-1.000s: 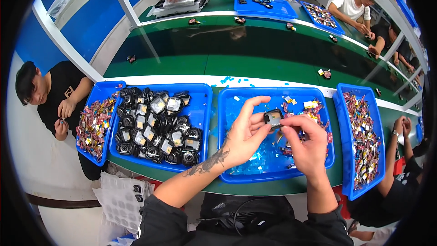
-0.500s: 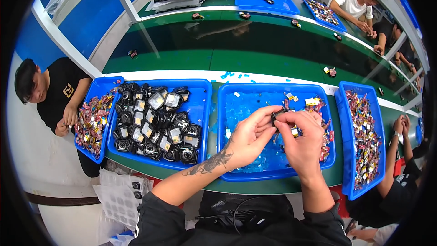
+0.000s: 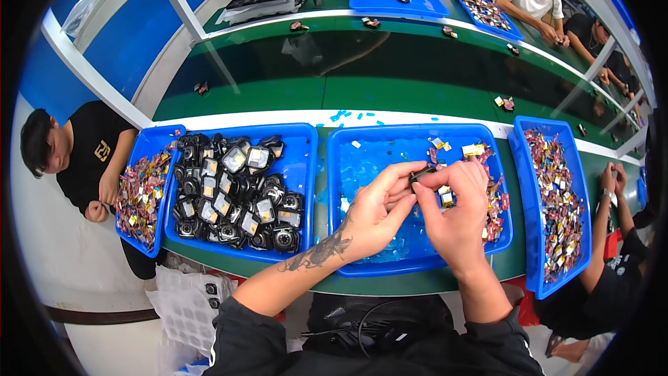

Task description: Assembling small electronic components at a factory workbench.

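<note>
Over the blue tray in front of me, my left hand (image 3: 383,210) and my right hand (image 3: 456,212) meet with fingertips pinched on one small black part (image 3: 422,174). Fingers cover most of it, so its exact kind does not show. Below them, the tray (image 3: 337,188) holds scraps of translucent blue film (image 3: 369,157) and, along its right side, small battery-and-circuit pieces (image 3: 495,202) in red, yellow and white. To the left, another blue tray (image 3: 312,167) is heaped with black watch-like housings (image 3: 223,203), several with clear square faces.
Narrow blue trays of small electronic pieces flank me at left (image 3: 142,195) and right (image 3: 557,202). Beyond a white rail (image 3: 278,118) runs a green conveyor belt (image 3: 278,87) with scattered pieces. Co-workers sit at left (image 3: 90,146), right (image 3: 616,275) and far right (image 3: 532,0).
Both hands stay together on the black part, with the right fingers shifting slightly around it. The whole view has moved a little. A far person's hand with the white plastic bag has shifted.
</note>
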The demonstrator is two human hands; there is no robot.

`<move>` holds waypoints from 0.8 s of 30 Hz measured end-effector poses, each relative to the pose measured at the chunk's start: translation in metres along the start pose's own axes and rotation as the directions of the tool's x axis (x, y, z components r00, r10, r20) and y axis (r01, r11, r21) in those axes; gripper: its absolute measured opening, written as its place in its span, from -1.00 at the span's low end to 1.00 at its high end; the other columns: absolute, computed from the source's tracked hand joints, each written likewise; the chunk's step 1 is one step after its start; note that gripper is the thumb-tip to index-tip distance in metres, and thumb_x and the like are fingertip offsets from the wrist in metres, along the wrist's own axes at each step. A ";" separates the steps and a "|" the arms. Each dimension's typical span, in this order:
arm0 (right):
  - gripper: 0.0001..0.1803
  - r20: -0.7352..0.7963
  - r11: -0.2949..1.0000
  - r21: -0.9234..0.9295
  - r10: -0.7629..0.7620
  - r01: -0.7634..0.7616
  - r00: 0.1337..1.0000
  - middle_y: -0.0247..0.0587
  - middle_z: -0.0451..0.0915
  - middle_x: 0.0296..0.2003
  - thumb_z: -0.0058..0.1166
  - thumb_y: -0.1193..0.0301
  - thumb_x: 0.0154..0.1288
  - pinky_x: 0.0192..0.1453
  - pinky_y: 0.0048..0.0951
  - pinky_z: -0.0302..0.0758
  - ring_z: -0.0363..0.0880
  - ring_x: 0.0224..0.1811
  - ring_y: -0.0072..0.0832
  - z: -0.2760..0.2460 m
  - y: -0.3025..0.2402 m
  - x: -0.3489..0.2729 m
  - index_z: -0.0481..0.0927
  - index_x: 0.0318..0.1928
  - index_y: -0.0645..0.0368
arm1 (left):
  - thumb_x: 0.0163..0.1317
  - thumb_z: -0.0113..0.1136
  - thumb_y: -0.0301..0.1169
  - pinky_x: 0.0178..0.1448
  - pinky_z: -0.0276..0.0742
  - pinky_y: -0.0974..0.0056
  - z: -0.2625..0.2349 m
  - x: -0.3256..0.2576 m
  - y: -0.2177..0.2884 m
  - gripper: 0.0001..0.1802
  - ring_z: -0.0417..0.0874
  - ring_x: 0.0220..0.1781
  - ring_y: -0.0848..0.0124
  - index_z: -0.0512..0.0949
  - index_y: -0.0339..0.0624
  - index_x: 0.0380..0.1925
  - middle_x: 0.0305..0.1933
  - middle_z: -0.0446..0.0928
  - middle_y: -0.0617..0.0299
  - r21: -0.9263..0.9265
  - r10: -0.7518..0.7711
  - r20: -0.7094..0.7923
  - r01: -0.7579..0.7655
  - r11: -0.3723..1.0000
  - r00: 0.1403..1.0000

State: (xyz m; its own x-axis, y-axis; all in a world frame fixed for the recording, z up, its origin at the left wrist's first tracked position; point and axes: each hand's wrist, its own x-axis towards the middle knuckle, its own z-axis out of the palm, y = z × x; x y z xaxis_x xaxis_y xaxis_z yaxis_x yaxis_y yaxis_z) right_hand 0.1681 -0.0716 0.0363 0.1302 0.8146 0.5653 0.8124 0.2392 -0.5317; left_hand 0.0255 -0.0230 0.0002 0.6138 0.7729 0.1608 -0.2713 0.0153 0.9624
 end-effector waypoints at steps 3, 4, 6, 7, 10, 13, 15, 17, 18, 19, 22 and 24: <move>-0.69 -0.050 0.993 0.095 0.070 -0.065 0.996 -0.21 0.48 -0.37 0.38 0.54 -0.08 0.05 -0.24 0.35 0.46 -0.25 -0.35 0.000 0.003 0.003 0.50 -0.32 0.17 | 0.32 -0.04 -0.71 0.30 0.44 0.27 -0.003 -0.001 -0.002 -0.53 0.51 0.24 0.30 0.26 -0.32 0.24 0.19 0.45 -0.04 -0.011 0.011 0.041 -0.010 1.000 0.999; -0.64 -0.061 0.974 0.185 0.143 -0.130 0.988 -0.17 0.46 -0.32 0.39 0.55 -0.10 -0.02 -0.28 0.39 0.45 -0.24 -0.34 -0.002 0.006 0.006 0.49 -0.27 0.18 | 0.32 -0.04 -0.71 0.30 0.44 0.27 0.000 0.000 0.000 -0.53 0.51 0.24 0.30 0.26 -0.32 0.24 0.19 0.45 -0.04 -0.009 0.008 0.048 -0.007 1.000 0.999; -0.61 0.030 0.789 0.548 0.313 -0.277 0.949 -0.25 0.48 -0.23 0.35 0.60 -0.02 -0.01 -0.38 0.49 0.47 -0.15 -0.49 -0.002 0.015 -0.004 0.49 -0.16 0.23 | 0.34 -0.06 -0.69 0.23 0.45 0.35 0.006 0.000 0.007 -0.54 0.54 0.18 0.38 0.27 -0.27 0.24 0.15 0.47 0.02 -0.182 0.026 -0.034 -0.032 0.983 0.999; -0.62 0.071 0.621 0.718 0.382 -0.313 0.921 -0.29 0.50 -0.23 0.34 0.61 0.02 0.01 -0.44 0.52 0.49 -0.13 -0.56 -0.003 0.015 -0.010 0.50 -0.13 0.25 | 0.34 -0.06 -0.69 0.23 0.45 0.35 0.006 0.001 0.007 -0.54 0.54 0.18 0.38 0.27 -0.27 0.24 0.15 0.47 0.02 -0.180 0.024 -0.032 -0.030 0.983 0.999; -0.62 0.265 0.556 0.685 0.412 -0.471 0.872 -0.31 0.53 -0.23 0.28 0.63 0.11 0.00 -0.54 0.56 0.54 -0.14 -0.61 -0.015 0.009 -0.021 0.50 -0.05 0.28 | 0.32 -0.05 -0.69 0.18 0.47 0.37 0.005 0.004 0.004 -0.53 0.54 0.17 0.38 0.32 -0.25 0.24 0.09 0.47 0.07 -0.134 0.115 -0.102 -0.128 0.983 0.988; -0.66 0.252 0.547 0.696 0.421 -0.466 0.871 -0.31 0.55 -0.27 0.24 0.65 0.16 -0.09 -0.59 0.58 0.58 -0.18 -0.61 -0.012 0.013 -0.026 0.51 -0.03 0.31 | 0.32 -0.04 -0.69 0.22 0.50 0.27 -0.004 0.005 -0.003 -0.58 0.56 0.14 0.31 0.39 -0.35 0.19 0.16 0.42 0.05 0.207 0.186 0.067 -0.196 0.959 0.980; -0.72 0.212 0.541 0.729 0.404 -0.419 0.890 -0.29 0.57 -0.28 0.16 0.70 0.20 -0.11 -0.62 0.58 0.58 -0.20 -0.62 -0.014 0.010 -0.025 0.53 -0.05 0.33 | 0.27 0.01 -0.70 0.15 0.52 0.28 0.001 0.004 0.004 -0.62 0.59 0.09 0.29 0.53 -0.34 0.09 0.14 0.47 0.04 0.259 0.180 0.008 -0.176 0.950 0.984; -0.77 0.298 0.445 0.767 0.392 -0.463 0.871 -0.27 0.58 -0.27 0.11 0.71 0.21 -0.15 -0.64 0.58 0.58 -0.22 -0.64 -0.017 0.007 -0.022 0.55 -0.10 0.35 | 0.21 0.08 -0.68 -0.02 0.57 0.29 0.001 0.002 0.004 -0.62 0.66 -0.01 0.23 0.58 -0.24 0.03 0.03 0.54 0.00 0.523 0.364 0.047 -0.333 0.784 0.930; -0.77 0.296 0.447 0.767 0.389 -0.460 0.872 -0.27 0.58 -0.27 0.11 0.71 0.21 -0.15 -0.64 0.58 0.58 -0.22 -0.64 -0.017 0.007 -0.023 0.55 -0.10 0.35 | 0.16 0.15 -0.67 -0.05 0.60 0.27 0.001 0.002 0.005 -0.65 0.68 -0.08 0.15 0.60 -0.26 -0.02 0.00 0.56 -0.02 0.566 0.393 0.040 -0.345 0.749 0.919; -0.78 0.294 0.504 0.727 0.384 -0.465 0.875 -0.27 0.58 -0.27 0.09 0.71 0.22 -0.16 -0.65 0.58 0.59 -0.23 -0.65 -0.018 0.008 -0.024 0.55 -0.10 0.36 | 0.16 0.15 -0.67 -0.05 0.60 0.27 0.002 0.001 0.004 -0.65 0.68 -0.08 0.15 0.60 -0.26 -0.02 0.00 0.56 -0.02 0.565 0.396 0.039 -0.347 0.748 0.918; -0.79 0.309 0.572 0.669 0.367 -0.475 0.877 -0.25 0.58 -0.28 0.09 0.70 0.23 -0.18 -0.65 0.59 0.60 -0.25 -0.65 -0.019 0.011 -0.030 0.56 -0.11 0.37 | 0.09 0.26 -0.63 -0.09 0.64 0.21 0.003 0.000 0.002 -0.68 0.68 -0.08 0.12 0.60 -0.29 -0.10 -0.02 0.56 -0.01 0.668 0.451 0.076 -0.381 0.639 0.889; -0.80 0.327 0.583 0.654 0.357 -0.482 0.875 -0.24 0.58 -0.29 0.10 0.69 0.23 -0.18 -0.65 0.59 0.61 -0.26 -0.64 -0.020 0.011 -0.030 0.56 -0.11 0.37 | 0.09 0.27 -0.63 -0.09 0.64 0.21 0.001 0.000 -0.001 -0.70 0.68 -0.09 0.12 0.61 -0.29 -0.12 -0.03 0.56 0.00 0.688 0.465 0.084 -0.388 0.613 0.882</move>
State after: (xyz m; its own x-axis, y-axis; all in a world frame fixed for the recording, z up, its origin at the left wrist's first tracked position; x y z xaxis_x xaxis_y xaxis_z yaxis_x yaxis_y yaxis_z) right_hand 0.1841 -0.1036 0.0263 0.2179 0.9709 0.0988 0.0392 0.0924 -0.9949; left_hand 0.0268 -0.0238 -0.0005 0.4772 0.6353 0.6072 0.1055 -0.7273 0.6782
